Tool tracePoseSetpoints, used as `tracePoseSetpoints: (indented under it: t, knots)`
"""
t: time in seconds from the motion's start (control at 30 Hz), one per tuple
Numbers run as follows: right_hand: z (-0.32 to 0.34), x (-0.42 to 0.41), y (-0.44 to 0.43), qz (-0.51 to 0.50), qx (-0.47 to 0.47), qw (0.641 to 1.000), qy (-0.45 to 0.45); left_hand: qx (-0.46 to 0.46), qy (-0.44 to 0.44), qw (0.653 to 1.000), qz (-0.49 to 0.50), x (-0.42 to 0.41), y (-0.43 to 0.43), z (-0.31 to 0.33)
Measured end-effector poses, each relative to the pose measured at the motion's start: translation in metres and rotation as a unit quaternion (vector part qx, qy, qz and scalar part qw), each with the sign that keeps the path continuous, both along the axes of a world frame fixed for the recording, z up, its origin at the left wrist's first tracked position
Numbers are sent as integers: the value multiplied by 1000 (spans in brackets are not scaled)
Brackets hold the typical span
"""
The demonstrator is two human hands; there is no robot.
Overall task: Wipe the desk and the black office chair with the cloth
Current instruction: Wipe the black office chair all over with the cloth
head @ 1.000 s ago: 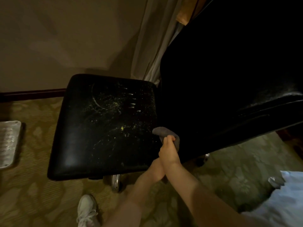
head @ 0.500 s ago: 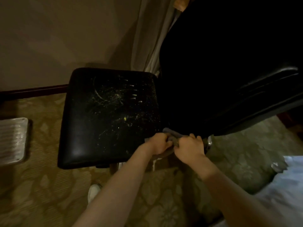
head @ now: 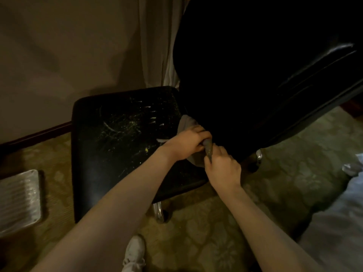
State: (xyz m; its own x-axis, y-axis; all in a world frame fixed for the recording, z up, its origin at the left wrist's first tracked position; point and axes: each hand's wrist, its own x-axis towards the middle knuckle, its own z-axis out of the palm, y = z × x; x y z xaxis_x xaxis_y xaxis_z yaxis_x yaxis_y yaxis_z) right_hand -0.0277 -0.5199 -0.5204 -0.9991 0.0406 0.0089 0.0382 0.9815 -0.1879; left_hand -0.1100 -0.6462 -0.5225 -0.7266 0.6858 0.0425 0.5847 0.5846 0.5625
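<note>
Head view: the grey cloth is twisted into a tight roll where the black office chair's seat meets its backrest. Its long axis runs from that crease back toward you. Your left hand holds the far end and your right hand the near end, and both sets of fingers are curled hard around it. The pale smears lie left of the cloth, on the left hand's side, so the coming wipe probably runs leftward across the seat.
</note>
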Motion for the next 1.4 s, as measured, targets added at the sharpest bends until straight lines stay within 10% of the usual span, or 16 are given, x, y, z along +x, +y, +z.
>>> tracePoseSetpoints:
  t: [0.17, 0.37, 0.53, 0.77, 1.03, 1.4]
  knots:
    - [-43, 2, -10, -13, 63, 995, -72, -155, 50, 986, -39, -5, -7, -48]
    - [-110, -6, -3, 41, -88, 982, -164, -158, -65, 984, -50, -12, -10, -101]
    - [-154, -19, 0, -5, -236, 968, -88, -100, -230, 968, 2, -39, -20, -119]
    - [-203, -24, -6, 20, -262, 964, 45, -103, -180, 978, -26, -47, -12, -134]
    - [-210, -33, -17, -43, -180, 975, 120, 20, -154, 984, 82, 1, -69, -147]
    - [-204, -39, -64, -125, -68, 982, 124, -119, -71, 973, 184, 42, -127, -169]
